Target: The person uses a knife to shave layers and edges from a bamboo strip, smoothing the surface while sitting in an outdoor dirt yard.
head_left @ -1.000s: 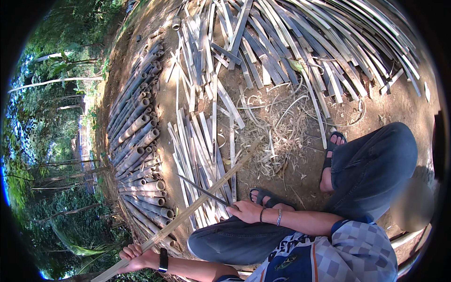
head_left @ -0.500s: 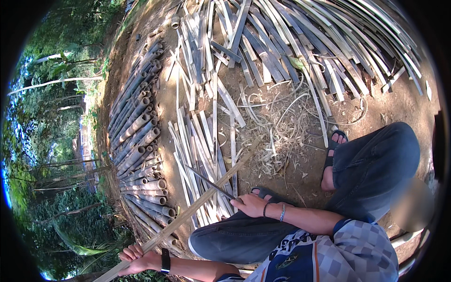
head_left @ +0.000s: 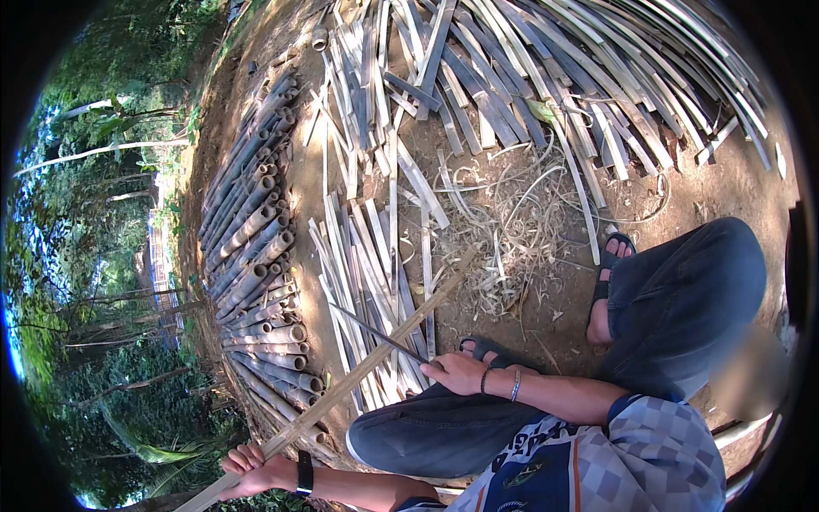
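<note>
My left hand [head_left: 252,471] is closed around the near end of a long pale bamboo strip [head_left: 320,407]. The strip slants up and to the right across my bent leg, its far end over a heap of curled shavings [head_left: 512,247]. In my right hand [head_left: 456,374] is the handle of a long, thin-bladed knife [head_left: 363,325]. Its dark blade points up-left and crosses the strip around mid-length. Whether the edge bites into the strip I cannot tell. The fingers of my right hand are wrapped round the handle, which they mostly hide.
Split bamboo strips [head_left: 512,85] lie in a large spread at the far side, with a smaller bundle [head_left: 375,256] beyond the knife. Cut bamboo poles [head_left: 256,230] are stacked at left, before trees [head_left: 94,256]. My sandalled foot [head_left: 610,264] rests on the dirt [head_left: 554,328].
The knife's tip has shifted slightly left and down. Both hands keep their grips, and the strip stays almost where it was. The whole view has drifted a little.
</note>
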`<state>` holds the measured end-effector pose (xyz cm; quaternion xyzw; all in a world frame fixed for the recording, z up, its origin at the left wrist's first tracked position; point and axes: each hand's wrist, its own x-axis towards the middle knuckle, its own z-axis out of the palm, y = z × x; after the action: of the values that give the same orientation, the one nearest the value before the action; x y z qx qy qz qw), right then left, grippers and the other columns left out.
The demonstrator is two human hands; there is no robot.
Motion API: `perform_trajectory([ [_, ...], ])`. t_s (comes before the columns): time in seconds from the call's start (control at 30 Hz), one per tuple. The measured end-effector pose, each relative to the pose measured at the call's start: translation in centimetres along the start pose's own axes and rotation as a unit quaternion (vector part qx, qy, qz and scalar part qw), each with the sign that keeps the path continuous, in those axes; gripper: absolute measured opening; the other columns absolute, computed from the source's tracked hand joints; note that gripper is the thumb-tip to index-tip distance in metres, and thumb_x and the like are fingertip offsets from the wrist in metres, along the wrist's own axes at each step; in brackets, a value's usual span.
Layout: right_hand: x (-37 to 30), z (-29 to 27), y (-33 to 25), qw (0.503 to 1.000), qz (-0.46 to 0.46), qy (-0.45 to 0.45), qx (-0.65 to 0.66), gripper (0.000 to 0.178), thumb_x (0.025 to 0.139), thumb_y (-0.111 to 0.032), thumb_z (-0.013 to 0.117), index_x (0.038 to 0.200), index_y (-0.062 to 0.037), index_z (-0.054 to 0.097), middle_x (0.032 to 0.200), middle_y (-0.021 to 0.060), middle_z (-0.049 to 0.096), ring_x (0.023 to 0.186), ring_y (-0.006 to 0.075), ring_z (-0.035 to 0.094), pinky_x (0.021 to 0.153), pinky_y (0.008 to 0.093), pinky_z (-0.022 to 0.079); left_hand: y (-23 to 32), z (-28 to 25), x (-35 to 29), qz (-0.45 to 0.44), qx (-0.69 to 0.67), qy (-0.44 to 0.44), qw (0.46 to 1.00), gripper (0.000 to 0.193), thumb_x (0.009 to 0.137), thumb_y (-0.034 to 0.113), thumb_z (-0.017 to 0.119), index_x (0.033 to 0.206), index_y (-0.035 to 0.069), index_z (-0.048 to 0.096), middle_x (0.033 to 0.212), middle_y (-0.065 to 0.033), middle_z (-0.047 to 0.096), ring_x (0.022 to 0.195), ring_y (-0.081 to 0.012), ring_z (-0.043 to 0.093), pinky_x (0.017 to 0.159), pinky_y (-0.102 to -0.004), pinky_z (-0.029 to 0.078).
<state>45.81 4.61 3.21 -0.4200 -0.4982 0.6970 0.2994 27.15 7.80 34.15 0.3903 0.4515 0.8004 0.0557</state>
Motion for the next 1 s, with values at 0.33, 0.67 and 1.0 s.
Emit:
perform_trajectory([
  [0.33, 1.9, -2.2, 5.7, 0.994, 0.091, 0.030, -0.059, 0.064, 0.092, -0.055, 0.040, 0.068, 0.0008, 0.060, 0.064, 0.0208, 0.061, 0.065, 0.0389, 0.062, 0.063, 0.0456, 0.047, 0.8, 0.0, -1.0, 0.003, -0.022, -0.031, 0.999, 0.066, 0.088, 0.073, 0.018, 0.059, 0.014, 0.024, 0.048, 0.0016, 0.023, 0.038, -0.0075, 0.018, 0.031, -0.0198, 0.014],
  [0.67, 0.5, -1.6, 0.4, 0.997, -0.014, -0.031, -0.062, 0.061, 0.091, -0.055, 0.042, 0.076, 0.0003, 0.062, 0.073, 0.0228, 0.063, 0.074, 0.0406, 0.062, 0.067, 0.0472, 0.047, 1.0, 0.9, -1.4, -0.002, -0.027, -0.032, 0.999, 0.067, 0.087, 0.074, 0.021, 0.059, 0.014, 0.025, 0.047, 0.0015, 0.023, 0.037, -0.0071, 0.017, 0.030, -0.0197, 0.014],
  [1.0, -0.4, -0.7, -0.6, 0.999, 0.014, -0.022, -0.033, 0.062, 0.091, -0.055, 0.042, 0.081, 0.0028, 0.063, 0.073, 0.0252, 0.062, 0.074, 0.0405, 0.063, 0.070, 0.0479, 0.048, 1.2, 0.8, -1.6, -0.003, -0.028, -0.035, 0.999, 0.067, 0.086, 0.075, 0.022, 0.059, 0.014, 0.025, 0.048, 0.0014, 0.025, 0.037, -0.0076, 0.019, 0.031, -0.0191, 0.015],
])
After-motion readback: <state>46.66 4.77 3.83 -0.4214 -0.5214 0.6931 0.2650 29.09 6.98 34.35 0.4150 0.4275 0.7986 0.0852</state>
